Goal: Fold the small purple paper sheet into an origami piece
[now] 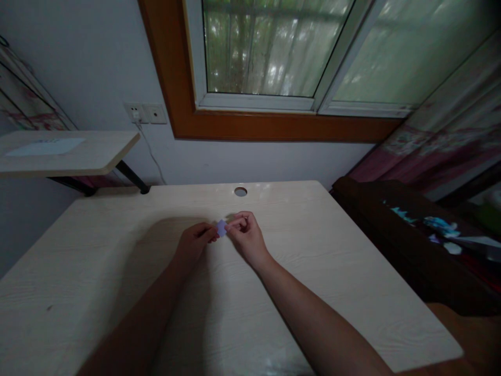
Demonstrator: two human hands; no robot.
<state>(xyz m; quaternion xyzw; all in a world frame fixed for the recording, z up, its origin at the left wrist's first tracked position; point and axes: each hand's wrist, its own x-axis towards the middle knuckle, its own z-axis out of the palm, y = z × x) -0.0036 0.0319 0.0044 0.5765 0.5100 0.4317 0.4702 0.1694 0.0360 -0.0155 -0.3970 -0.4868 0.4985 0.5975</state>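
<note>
A small pale purple piece, paper by its look [221, 228], is stretched between my two hands over the far middle of the desk [329, 292]. My left hand [194, 241] pinches its left side between thumb and fingers. On the opposite side, my right hand [247, 233] grips the edge with thumb and forefinger, its other fingers curled. The piece looks flat and tilted, with a corner pointing up. Both hands are closed and stay close to the desktop; whether they rest on it I cannot tell.
A round cable hole [240, 191] lies beyond my hands near the desk's back edge. At the left, a raised shelf [117, 149] on black legs carries a sheet of paper [47, 147]. A white cord [151, 151] hangs from the wall socket. Dark furniture [376, 230] with assorted items stands right.
</note>
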